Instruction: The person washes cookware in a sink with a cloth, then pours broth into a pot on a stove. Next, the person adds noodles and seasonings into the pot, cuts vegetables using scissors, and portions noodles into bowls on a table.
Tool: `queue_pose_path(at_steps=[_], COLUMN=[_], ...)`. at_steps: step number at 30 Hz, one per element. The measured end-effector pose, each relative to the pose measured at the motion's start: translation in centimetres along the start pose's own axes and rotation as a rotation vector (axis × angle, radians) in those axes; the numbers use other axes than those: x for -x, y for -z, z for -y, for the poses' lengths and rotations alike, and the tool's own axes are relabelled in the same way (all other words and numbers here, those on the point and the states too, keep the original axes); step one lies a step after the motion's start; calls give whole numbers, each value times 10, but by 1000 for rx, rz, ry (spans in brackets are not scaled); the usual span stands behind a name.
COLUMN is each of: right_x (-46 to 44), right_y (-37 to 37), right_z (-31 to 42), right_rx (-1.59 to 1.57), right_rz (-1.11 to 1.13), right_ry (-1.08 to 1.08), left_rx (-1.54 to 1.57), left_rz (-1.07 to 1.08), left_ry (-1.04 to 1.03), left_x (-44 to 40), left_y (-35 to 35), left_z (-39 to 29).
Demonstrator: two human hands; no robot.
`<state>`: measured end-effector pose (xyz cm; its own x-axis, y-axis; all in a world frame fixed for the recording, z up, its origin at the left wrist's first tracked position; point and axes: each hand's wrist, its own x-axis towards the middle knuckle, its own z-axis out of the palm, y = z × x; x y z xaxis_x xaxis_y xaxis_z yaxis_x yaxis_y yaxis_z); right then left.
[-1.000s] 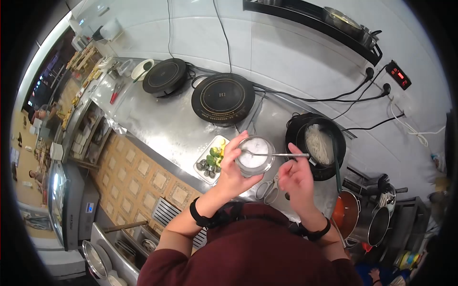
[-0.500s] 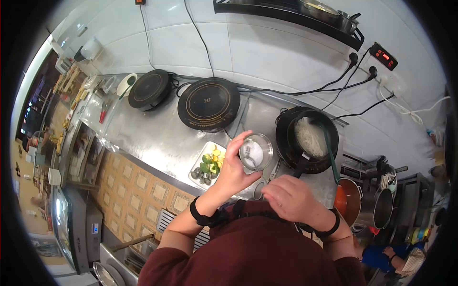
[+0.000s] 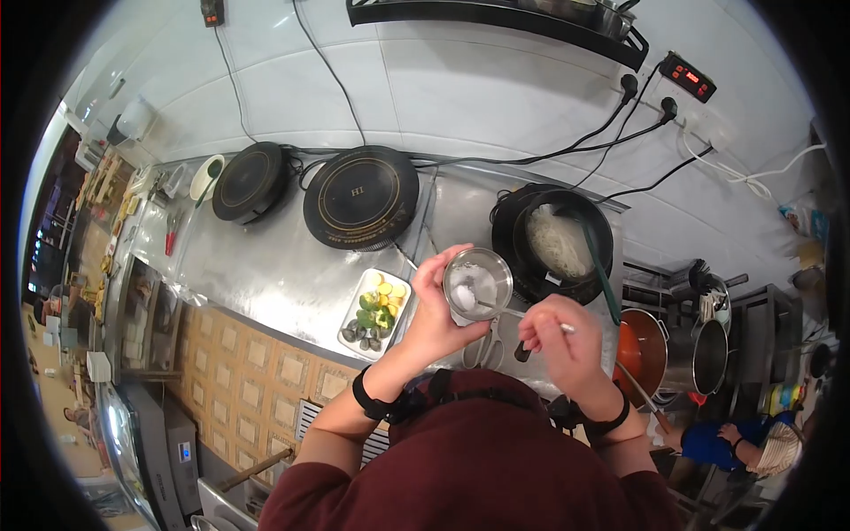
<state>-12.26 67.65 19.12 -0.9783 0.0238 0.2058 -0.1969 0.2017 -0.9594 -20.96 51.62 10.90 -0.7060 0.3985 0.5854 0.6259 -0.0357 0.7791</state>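
Observation:
My left hand point(image 3: 436, 310) is wrapped round a small clear bowl point(image 3: 498, 285) that holds white granules. In my right hand point(image 3: 567, 343) is the handle of a metal spoon point(image 3: 503, 309); the spoon's head is inside the bowl, among the granules. A white tray point(image 3: 346, 312) with yellow slices, green florets and dark pieces lies left of my left hand. Beyond my right hand, a black pan point(image 3: 506, 239) with pale noodles point(image 3: 560, 241) and a green utensil point(image 3: 602, 283) sits at the right. Scissors point(image 3: 492, 352) lie below the bowl, partly hidden.
Two black induction plates point(image 3: 361, 196) point(image 3: 251, 182) stand along the wall. Cables run behind them. Large pots point(image 3: 645, 350) stand at the right, near another person's arm point(image 3: 745, 451). A shelf point(image 3: 496, 18) hangs above.
The spoon, level across the bowl a second ago, now dips into it. My right hand first moved down, then up and right. The view has shifted, and another person shows more at the lower right.

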Motion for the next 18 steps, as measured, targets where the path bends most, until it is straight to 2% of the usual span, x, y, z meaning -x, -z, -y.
queue_pose_path(at_steps=[2,5,8,9,13,16,17,18], right_x=[0,-3,-3,-2,-13,-18,-15,-15], right_y=[8,21,40,50,90,116,114,108], right_z=[-5,-18,-31,-33,-70,-137,-137,-122], right_rx=[-124,-247,-305,-291,-173,600,880,631], right_rz=[-68,-174,-299,-341,-521,-491,-542,-526], right_ry=[-98,-149,-167,-173,-185,-289,-31,-77], left_rx=[20,173,180,227,152,127,131,105], left_rz=[0,33,83,60,106,141,145,150], left_ry=[-36,57,169,252,326,370,347,271], left_x=[-3,-4,-1,4,19,23,23,18], left_y=[-6,-16,-25,-29,-30,-30,-30,-30], left_z=[2,9,20,27,44,43,42,41])
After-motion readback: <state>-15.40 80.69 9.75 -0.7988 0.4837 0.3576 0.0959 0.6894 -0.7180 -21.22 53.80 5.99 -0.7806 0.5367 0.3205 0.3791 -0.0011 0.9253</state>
